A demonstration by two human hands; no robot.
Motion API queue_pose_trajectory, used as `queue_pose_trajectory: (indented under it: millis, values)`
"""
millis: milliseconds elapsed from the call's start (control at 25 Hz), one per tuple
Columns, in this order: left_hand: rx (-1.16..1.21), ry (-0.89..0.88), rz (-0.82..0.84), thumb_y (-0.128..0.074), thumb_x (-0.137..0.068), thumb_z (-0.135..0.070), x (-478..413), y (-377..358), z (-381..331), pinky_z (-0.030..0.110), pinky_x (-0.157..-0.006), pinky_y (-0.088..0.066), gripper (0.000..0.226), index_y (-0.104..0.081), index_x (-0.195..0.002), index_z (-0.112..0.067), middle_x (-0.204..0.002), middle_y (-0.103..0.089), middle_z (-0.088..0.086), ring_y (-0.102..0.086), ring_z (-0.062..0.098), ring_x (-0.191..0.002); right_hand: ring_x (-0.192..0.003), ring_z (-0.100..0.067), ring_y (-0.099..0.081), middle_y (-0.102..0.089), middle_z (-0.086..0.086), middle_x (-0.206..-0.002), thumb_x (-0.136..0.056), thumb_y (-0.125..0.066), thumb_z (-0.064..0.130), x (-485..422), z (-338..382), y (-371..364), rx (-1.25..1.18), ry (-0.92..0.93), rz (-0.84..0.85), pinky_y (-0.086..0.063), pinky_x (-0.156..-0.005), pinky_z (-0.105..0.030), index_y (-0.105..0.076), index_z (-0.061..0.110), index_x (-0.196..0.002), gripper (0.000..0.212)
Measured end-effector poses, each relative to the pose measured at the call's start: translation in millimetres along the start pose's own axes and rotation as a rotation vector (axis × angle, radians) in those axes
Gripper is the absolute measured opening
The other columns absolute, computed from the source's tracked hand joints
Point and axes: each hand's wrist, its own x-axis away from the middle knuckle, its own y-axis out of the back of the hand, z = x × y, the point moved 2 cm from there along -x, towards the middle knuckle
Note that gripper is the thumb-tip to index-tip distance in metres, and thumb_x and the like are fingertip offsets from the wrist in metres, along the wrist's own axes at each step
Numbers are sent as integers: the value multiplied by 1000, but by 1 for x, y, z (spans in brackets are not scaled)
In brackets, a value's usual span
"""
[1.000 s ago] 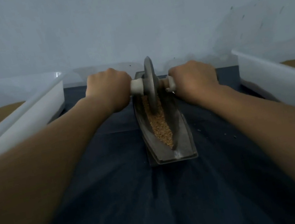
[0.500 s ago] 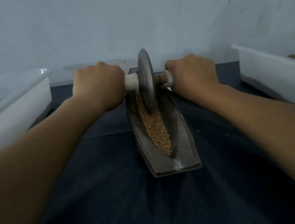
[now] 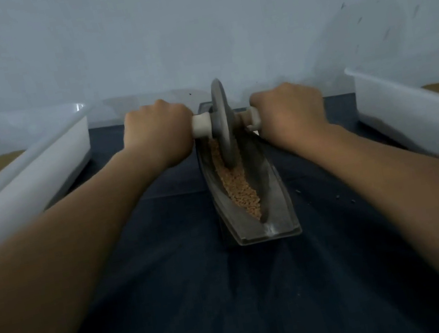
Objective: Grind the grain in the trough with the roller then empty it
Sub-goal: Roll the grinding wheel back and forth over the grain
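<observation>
A narrow grey boat-shaped trough point(image 3: 278, 208) lies lengthwise on a dark blue cloth, its near end towards me. Tan grain point(image 3: 242, 194) fills its groove. A grey disc roller point(image 3: 223, 124) stands on edge in the far half of the groove, with a pale handle sticking out on each side. My left hand point(image 3: 158, 131) is closed around the left handle. My right hand point(image 3: 290, 109) is closed around the right handle. The handle ends are hidden inside my fists.
A white plastic tub point(image 3: 37, 169) with brown grain stands at the left. Another white tub point(image 3: 408, 115) with brown grain stands at the right. A pale wall rises right behind the trough. A few loose grains point(image 3: 344, 198) lie on the dark cloth point(image 3: 206, 300).
The roller has stayed near the far end of the trough, shifting only slightly along the groove. Both hands keep their grip. The view has swayed a little.
</observation>
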Motion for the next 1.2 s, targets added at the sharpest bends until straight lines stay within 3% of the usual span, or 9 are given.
queue_pose_trajectory:
  millis: [120, 240, 360, 520, 680, 800, 920, 1080, 1200]
  values:
    - [11, 24, 38, -58, -90, -25, -5, 4, -2, 35, -59, -38, 15, -66, -102, -22, -80, -50, 3, -49, 25, -68, -88, -34, -62, -62, -8, -94, -89, -63, 26, -12, 1, 4, -19, 35, 56, -36, -64, -34, -63, 27, -99, 10]
    - [2, -59, -108, -64, -81, -28, 40, 5, 3, 26, -47, -27, 2, -62, -81, -29, -62, -39, -6, -34, 16, -49, -53, -18, -46, -47, 8, -64, -77, -66, 28, 26, -12, 12, 50, 194, -53, -28, -47, -24, -48, 29, -74, 19]
    - [-18, -111, -220, -71, -64, -29, 49, 12, 8, 16, -47, -12, 18, -53, -61, -30, -51, -23, -10, -11, 9, -41, -40, -2, -17, -25, 15, -48, -55, -68, 29, 51, -19, 19, 115, 236, -211, -12, -44, -12, -33, 31, -60, 36]
    - [-49, -7, -87, -61, -86, -25, 8, -3, -2, 30, -52, -32, 8, -66, -92, -23, -73, -50, 2, -49, 23, -58, -62, -27, -56, -51, 2, -70, -83, -67, 30, 5, -4, -3, -4, 33, -60, -36, -52, -28, -47, 29, -78, 21]
    - [-103, -47, -47, -58, -90, -20, -11, 13, -10, 35, -60, -39, 12, -66, -97, -17, -77, -49, 5, -54, 29, -69, -80, -31, -59, -63, -5, -88, -92, -61, 31, -4, -4, -11, -118, -14, 81, -42, -62, -33, -55, 28, -89, 7]
    - [-69, -112, -119, -64, -83, -26, 31, 13, -1, 28, -50, -29, 4, -60, -84, -26, -67, -42, -3, -51, 23, -57, -50, -17, -44, -46, 9, -59, -75, -66, 29, 34, -17, 3, 1, 182, -101, -29, -45, -23, -40, 32, -68, 27]
    - [-65, -129, -161, -72, -71, -33, 53, 12, 8, 19, -44, -12, 31, -42, -68, -34, -54, -27, -10, -20, 9, -42, -39, -2, -16, -23, 15, -47, -54, -66, 33, 46, -20, 18, 123, 251, -245, -11, -45, -11, -34, 33, -60, 33]
    - [1, 3, -68, -61, -87, -27, 14, -5, 2, 33, -54, -35, 4, -63, -90, -25, -70, -42, -2, -44, 22, -59, -68, -28, -57, -58, -2, -77, -84, -66, 32, 3, 0, 2, 2, 71, -18, -33, -53, -28, -51, 32, -80, 15]
    - [-9, 14, 12, -57, -90, -22, -10, 4, -3, 36, -62, -40, 15, -66, -102, -20, -84, -55, 6, -54, 29, -72, -90, -34, -63, -63, -7, -96, -91, -62, 32, -10, 4, 1, -63, 7, 68, -37, -64, -34, -63, 28, -98, 8]
